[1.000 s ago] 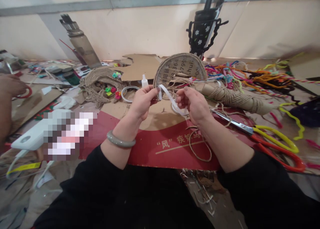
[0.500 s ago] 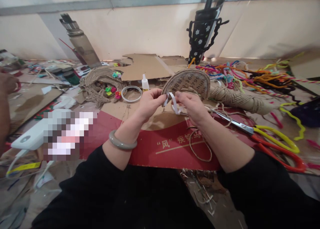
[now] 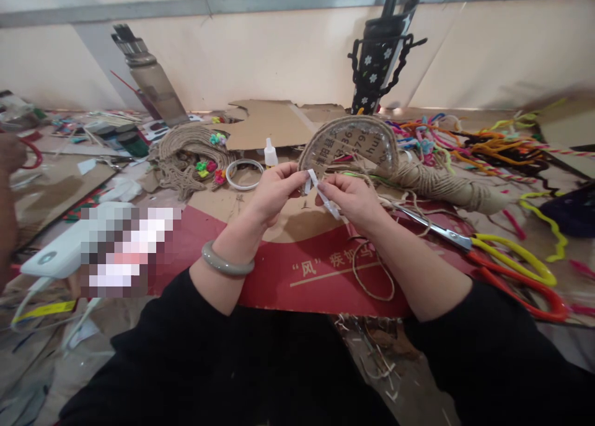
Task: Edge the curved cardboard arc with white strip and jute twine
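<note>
Starting with the head view, the only one: at centre frame, a cord-edged cardboard half-disc (image 3: pixel 360 142) is gripped at its lower-left end by the left hand (image 3: pixel 276 193), fingers clamped there and on one end of a white strip (image 3: pixel 331 203). Farther along, the strip is pinched between the right hand's (image 3: pixel 357 198) fingers. Probably best wound flat and snug, with twists smoothed out before pressing. Containers: upper left, a translucent bottle (image 3: pixel 158 94), contents not certain; upper right, a flowered black bottle (image 3: pixel 375 66), contents hidden; near centre, a small white bottle (image 3: pixel 269 155), fill level not made out.
</note>
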`<state>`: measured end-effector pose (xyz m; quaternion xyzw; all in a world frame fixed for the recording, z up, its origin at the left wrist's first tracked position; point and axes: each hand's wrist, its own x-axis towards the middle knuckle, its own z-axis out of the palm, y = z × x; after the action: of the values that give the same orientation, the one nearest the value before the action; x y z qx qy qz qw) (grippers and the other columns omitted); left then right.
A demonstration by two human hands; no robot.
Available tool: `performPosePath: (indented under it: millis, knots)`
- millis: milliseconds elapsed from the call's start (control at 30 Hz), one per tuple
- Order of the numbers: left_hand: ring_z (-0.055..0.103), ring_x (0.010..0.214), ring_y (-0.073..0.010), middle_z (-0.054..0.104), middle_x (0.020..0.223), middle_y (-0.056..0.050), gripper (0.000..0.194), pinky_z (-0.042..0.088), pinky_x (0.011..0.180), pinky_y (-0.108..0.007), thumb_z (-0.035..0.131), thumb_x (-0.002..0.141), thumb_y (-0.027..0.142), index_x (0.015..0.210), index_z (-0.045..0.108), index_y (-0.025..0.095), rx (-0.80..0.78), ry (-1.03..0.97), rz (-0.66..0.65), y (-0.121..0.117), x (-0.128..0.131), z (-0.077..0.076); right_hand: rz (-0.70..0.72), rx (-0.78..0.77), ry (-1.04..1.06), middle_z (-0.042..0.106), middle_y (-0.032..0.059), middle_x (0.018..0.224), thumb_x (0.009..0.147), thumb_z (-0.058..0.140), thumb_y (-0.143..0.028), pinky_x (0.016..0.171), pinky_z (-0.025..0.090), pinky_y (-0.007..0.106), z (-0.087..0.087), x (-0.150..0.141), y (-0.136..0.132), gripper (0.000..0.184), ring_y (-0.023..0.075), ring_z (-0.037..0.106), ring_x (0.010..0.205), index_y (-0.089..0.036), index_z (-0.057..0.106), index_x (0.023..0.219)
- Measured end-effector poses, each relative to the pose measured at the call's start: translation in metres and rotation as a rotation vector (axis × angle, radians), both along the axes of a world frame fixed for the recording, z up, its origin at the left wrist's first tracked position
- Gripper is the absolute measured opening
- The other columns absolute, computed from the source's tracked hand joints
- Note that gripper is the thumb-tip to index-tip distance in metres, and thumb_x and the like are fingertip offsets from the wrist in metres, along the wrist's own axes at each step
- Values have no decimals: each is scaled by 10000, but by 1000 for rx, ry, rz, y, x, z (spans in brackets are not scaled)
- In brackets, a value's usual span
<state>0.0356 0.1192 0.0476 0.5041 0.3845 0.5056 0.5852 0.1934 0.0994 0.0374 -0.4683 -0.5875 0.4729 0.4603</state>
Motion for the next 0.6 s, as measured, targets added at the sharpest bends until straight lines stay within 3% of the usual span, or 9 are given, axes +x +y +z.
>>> performPosePath:
  millis: [200,367,600]
  knots:
    - [523,531,-49,604,608,30,179,421,526,-167,749,644,246,696,605,151,-56,-104,28,0,-1,4,-115,102,72,655,0,756,682,651,-271,723,469,301,-7,2,9,137,131,581,705,-189,613,785]
    - [494,493,-33,581,578,41,167,380,474,-145,735,657,225,684,589,149,-58,-134,46,1,-1,5,-176,130,159,686,15,807,712,597,-198,846,489,348,-8,4,11,75,146,637,791,-193,610,786]
    - [506,493,-31,585,585,45,169,389,467,-135,731,657,235,695,588,153,-53,-148,43,2,-3,4,-200,101,109,651,16,778,741,614,-254,574,500,250,0,2,3,132,135,618,724,-183,635,850]
